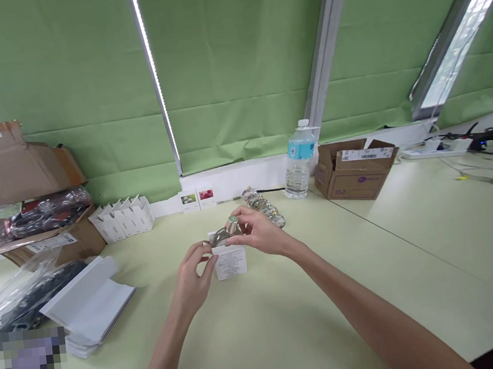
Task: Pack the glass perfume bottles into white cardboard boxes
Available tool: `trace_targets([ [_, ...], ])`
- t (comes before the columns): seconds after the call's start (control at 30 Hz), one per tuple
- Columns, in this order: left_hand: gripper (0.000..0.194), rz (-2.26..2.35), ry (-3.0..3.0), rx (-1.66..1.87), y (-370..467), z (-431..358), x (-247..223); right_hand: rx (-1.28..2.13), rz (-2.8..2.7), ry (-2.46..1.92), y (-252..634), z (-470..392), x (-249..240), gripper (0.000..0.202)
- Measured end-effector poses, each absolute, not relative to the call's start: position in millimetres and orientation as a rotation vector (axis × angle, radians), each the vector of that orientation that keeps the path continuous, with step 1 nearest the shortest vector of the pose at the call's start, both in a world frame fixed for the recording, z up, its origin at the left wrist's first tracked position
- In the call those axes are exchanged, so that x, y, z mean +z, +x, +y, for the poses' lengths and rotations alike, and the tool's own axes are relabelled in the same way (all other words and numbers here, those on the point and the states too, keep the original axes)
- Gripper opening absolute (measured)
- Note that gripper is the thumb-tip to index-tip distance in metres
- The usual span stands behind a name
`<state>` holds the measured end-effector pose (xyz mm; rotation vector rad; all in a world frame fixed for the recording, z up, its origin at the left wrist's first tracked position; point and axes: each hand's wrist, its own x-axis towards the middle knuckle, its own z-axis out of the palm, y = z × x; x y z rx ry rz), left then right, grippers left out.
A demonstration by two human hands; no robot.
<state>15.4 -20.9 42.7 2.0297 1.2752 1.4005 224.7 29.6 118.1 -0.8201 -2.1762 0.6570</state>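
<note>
My right hand (258, 230) has its fingers closed on a small dark, shiny glass bottle (221, 236) by its silvery cap (233, 226). Right under the bottle stands a small white box (231, 263) with fine print on its front; whether the bottle's lower end is inside it I cannot tell. My left hand (196, 272) pinches the left edge of this box between thumb and fingers. Just beyond my right hand, several shiny glass bottles (266, 207) lie in a row on the table.
Small white boxes (122, 220) stand in a row back left, near picture cards (190, 200). A water bottle (299, 158) and an open carton (355, 173) are back right. White paper sheets (91, 303) and stacked cartons (20, 167) occupy the left; a power strip (436, 150) lies far right.
</note>
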Motion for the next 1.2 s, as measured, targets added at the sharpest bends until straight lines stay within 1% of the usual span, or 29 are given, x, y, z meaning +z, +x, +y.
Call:
trace_targets([
  [0.13, 0.011, 1.306, 1.995, 1.431, 18.6, -19.0, 37.9, 0.523, -2.249, -0.897, 222.2, 27.6, 120.8, 0.029],
  [0.27, 0.013, 1.316, 1.987, 1.407, 21.2, -18.6, 34.8, 0.410, -2.344, -0.982, 221.2, 24.9, 132.2, 0.027],
  [0.43, 0.017, 1.342, 1.960, 1.404, 23.3, -19.9, 35.5, 0.532, -2.419, -0.940, 219.4, 25.6, 144.4, 0.023],
  [0.6, 0.016, 1.319, 1.948, 1.407, 24.4, -20.4, 35.2, 0.617, -2.541, -0.978, 216.2, 29.1, 149.5, 0.014],
  [0.83, 0.013, 1.317, 1.998, 1.407, 25.2, -20.2, 33.4, 0.603, -2.662, -1.056, 208.5, 33.6, 153.3, 0.008],
  [1.0, 0.013, 1.336, 2.036, 1.387, 24.3, -20.1, 33.7, 0.491, -2.816, -1.015, 205.3, 34.8, 151.6, 0.018],
  [1.2, 0.014, 1.351, 2.046, 1.391, 25.4, -20.1, 34.1, 0.183, -2.883, -1.047, 200.1, 29.3, 142.5, 0.025],
])
